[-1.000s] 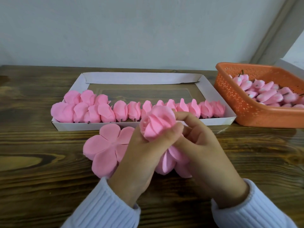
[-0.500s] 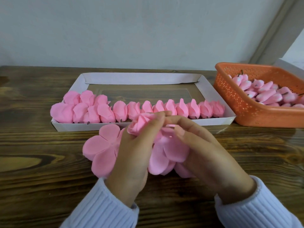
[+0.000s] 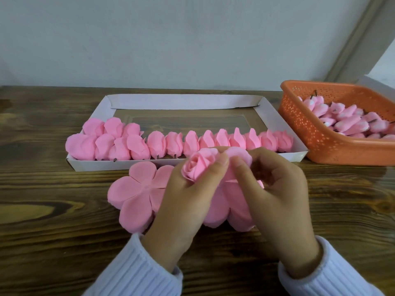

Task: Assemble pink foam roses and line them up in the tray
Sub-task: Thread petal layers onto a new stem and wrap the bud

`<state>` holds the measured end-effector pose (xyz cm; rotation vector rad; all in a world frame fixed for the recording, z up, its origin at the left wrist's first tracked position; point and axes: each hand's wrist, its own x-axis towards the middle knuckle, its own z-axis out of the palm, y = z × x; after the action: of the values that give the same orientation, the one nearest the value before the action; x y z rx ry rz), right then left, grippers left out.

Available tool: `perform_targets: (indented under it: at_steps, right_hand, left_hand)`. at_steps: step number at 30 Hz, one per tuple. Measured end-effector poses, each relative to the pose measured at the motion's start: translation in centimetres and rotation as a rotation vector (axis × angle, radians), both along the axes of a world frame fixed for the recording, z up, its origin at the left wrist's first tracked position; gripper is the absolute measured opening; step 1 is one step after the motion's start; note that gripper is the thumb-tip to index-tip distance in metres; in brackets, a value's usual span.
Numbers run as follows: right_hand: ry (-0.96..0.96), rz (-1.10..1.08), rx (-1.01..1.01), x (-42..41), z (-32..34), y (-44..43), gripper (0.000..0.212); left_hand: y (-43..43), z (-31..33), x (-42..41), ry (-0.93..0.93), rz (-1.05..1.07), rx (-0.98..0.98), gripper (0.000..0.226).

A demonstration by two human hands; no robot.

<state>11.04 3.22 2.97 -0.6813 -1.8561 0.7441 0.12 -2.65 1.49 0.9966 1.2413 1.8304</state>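
At the centre of the frame the left hand (image 3: pixel 188 201) curls its fingers round a pink rose bud (image 3: pixel 198 165), gripping it with the tightly rolled centre tilted up and to the left. The right hand (image 3: pixel 275 201), just beside it and touching it at the thumb, pinches the top edge of a petal layer (image 3: pixel 239 154) between thumb and forefinger, its other fingers loosely bent behind. The petal layer wraps against the right side of the bud, and more of its lobes hang down between and below the two hands, reaching the wooden table (image 3: pixel 53 231). Left of the hands, a flat petal cutout (image 3: pixel 136 193) with rounded lobes lies on the table, partly hidden under the left hand. Just above the hands sits the white cardboard tray (image 3: pixel 183 101), and along its near wall runs a row of finished roses (image 3: pixel 213 139) from left to right, bunched two deep at the left end. At the right edge of the frame an orange perforated basket (image 3: pixel 299 124) stands close to the tray's right corner and holds a heap of small buds (image 3: pixel 346 120) with short dark stems. White ribbed sleeves (image 3: pixel 136 272) cover both wrists at the bottom.
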Motion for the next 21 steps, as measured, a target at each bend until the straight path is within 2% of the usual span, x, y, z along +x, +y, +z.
perform_targets:
  at_steps: [3,7,11,15,18,21]
  right_hand:
    - [0.018,-0.014,-0.001,0.08,0.17,-0.07,0.022]
    - [0.046,-0.009,0.003,0.16,0.16,-0.10,0.018]
    - [0.071,0.048,-0.012,0.21,0.30,-0.10,0.012]
    - [0.098,0.147,-0.065,0.10,0.30,-0.11,0.009]
    - [0.162,0.240,-0.182,0.02,0.16,-0.14,0.024]
    - [0.174,0.387,-0.366,-0.04,-0.02,-0.11,0.036]
  left_hand:
    - [-0.06,-0.01,0.06,0.107,-0.032,0.041,0.033]
    - [-0.16,0.20,0.24,0.207,-0.037,0.100,0.016]
    - [-0.31,0.58,0.45,0.263,-0.034,0.126,0.025]
    - [-0.20,0.33,0.32,0.207,0.033,0.135,0.017]
    - [-0.17,0.19,0.18,0.103,0.131,0.106,0.017]
    - [-0.26,0.39,-0.01,-0.065,0.131,0.028,0.024]
